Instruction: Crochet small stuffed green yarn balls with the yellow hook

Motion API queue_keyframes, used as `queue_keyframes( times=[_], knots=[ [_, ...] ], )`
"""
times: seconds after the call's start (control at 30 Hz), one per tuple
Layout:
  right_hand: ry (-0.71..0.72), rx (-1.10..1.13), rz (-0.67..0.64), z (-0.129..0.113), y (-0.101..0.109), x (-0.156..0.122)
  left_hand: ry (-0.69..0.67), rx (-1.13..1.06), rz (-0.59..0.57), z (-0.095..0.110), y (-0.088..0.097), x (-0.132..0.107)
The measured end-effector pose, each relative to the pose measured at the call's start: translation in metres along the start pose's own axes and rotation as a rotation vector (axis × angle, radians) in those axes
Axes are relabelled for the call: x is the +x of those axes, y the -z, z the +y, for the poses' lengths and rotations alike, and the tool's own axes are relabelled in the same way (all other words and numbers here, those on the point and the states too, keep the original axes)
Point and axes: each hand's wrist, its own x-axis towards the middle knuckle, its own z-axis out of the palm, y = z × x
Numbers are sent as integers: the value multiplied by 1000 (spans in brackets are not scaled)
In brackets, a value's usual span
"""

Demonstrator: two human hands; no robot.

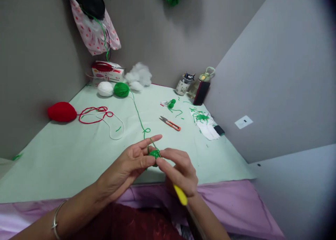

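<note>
My left hand (135, 161) pinches a small green crochet piece (154, 155) between thumb and fingers, its index finger stretched out with green yarn (140, 119) running over it. That yarn trails back to a green yarn ball (121, 89) at the rear of the table. In my right hand (181, 168) is a crochet hook with a yellow handle (180, 195), its end jutting out below the palm. The hook's tip meets the green piece, and fingers partly hide it. Both hands are close together over the table's front edge.
Orange thread snips (170, 123) lie beyond my hands. Red yarn (62, 111) and a white yarn ball (105, 89) sit left, with white stuffing (139, 76) behind. At right are green scraps (201, 117) on white paper, a phone (201, 93) and a bottle (195, 87).
</note>
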Motion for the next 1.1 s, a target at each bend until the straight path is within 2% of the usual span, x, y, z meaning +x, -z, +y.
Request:
queue_keyframes(
  times=[0.13, 0.27, 0.4, 0.7, 0.83, 0.93, 1.0, 1.1],
  knots=[
    [-261, 426, 96, 4, 1, 2, -8, 56, -22, 8, 5, 4],
    [-418, 574, 60, 5, 10, 6, -84, 182, -49, 10, 13, 6],
    [-641, 749, 15, 9, 19, 11, -97, 264, -103, 13, 18, 6],
    [-984, 1100, 126, 15, 15, 17, -23, 48, -198, 15, 13, 9],
    [-1045, 1153, 145, 13, 14, 15, -10, 77, -197, 14, 15, 9],
    [-1028, 1167, 128, 10, 12, 12, -76, 191, -163, 12, 17, 8],
    [-935, 1084, 109, 7, 10, 9, -119, 260, -133, 8, 18, 8],
    [-734, 816, 69, 2, 7, 6, -137, 321, -106, 4, 16, 9]
  ],
)
